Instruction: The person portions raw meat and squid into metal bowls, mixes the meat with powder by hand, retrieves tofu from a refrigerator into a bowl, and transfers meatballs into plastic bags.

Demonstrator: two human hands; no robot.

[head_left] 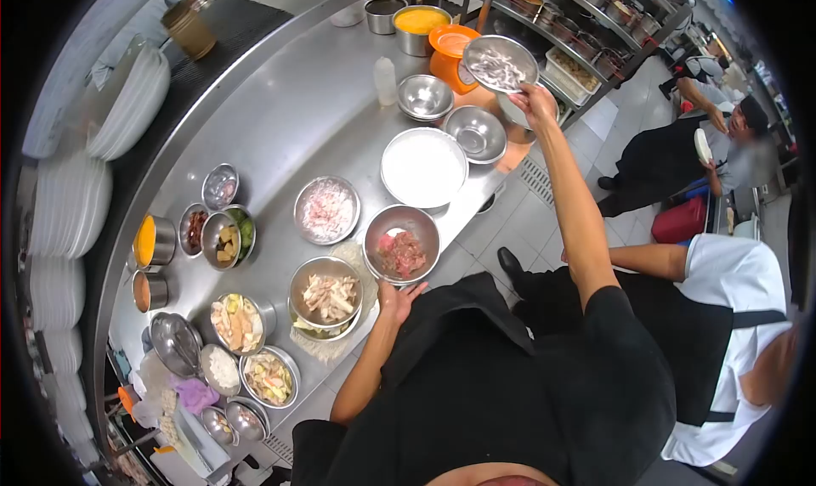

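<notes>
My right hand (535,105), at the end of a stretched arm, grips the rim of a metal bowl (501,64) of pale grey-white strips, above an orange scale (455,42). Close to my body, my left hand (398,302) supports the near side of another metal bowl (403,243) holding raw minced meat; some fingers show stretched along its outside. That bowl sits at the table's front edge. Left of it stand a bowl of pale strips (326,291) on a cloth and a bowl of pinkish-white pieces (327,211). A round white-filled container (424,167) lies beyond.
Two metal bowls (476,135) stand near the scale. Several bowls of chopped food (240,324) fill the steel table's (293,95) left end. A squeeze bottle (385,81) and a yellow-filled pot (422,25) stand farther back. A person in white (729,316) is close on my right.
</notes>
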